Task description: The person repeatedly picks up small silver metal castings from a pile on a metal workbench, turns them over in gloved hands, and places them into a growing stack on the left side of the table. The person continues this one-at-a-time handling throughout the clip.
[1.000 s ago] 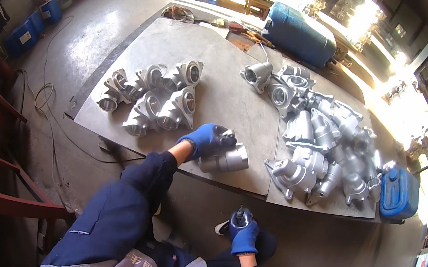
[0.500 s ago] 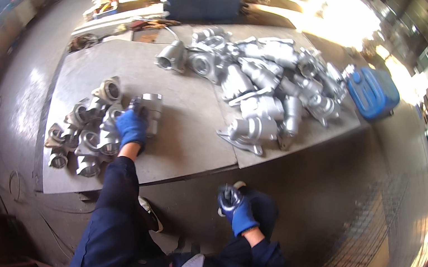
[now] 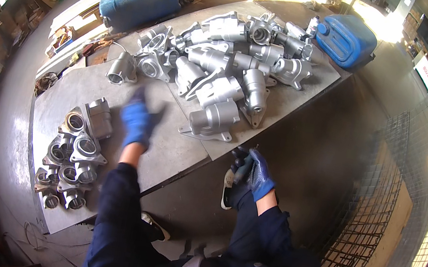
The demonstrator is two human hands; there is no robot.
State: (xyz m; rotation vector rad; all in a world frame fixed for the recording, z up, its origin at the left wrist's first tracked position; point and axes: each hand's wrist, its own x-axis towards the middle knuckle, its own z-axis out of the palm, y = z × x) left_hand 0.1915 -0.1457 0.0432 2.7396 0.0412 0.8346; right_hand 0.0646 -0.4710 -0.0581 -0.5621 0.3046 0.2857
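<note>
My left hand (image 3: 137, 119), in a blue glove with dark fingers, is over the grey metal table (image 3: 166, 151), blurred. Its fingers are stretched out with the thumb apart, and nothing shows in it. To its left, silver pipe-like metal castings with flanges (image 3: 86, 147) stand close together, and another casting (image 3: 99, 118) lies at their far end. Beyond and to the right is a heap of larger silver castings (image 3: 220, 90). My right hand (image 3: 259, 177), gloved, is closed in front of the table's edge around a dark thing (image 3: 241, 160) whose kind I cannot make out.
A blue plastic canister (image 3: 346, 41) stands at the table's far right corner. A large blue drum (image 3: 141, 1) lies beyond the far edge, near wooden boards. Wire mesh panels (image 3: 378, 200) are on the right. A loose hose or cable (image 3: 33, 233) lies on the floor at left.
My left hand has left the standing castings and moved right, over bare tabletop. My right hand has risen toward the table edge and turned. The whole view has shifted.
</note>
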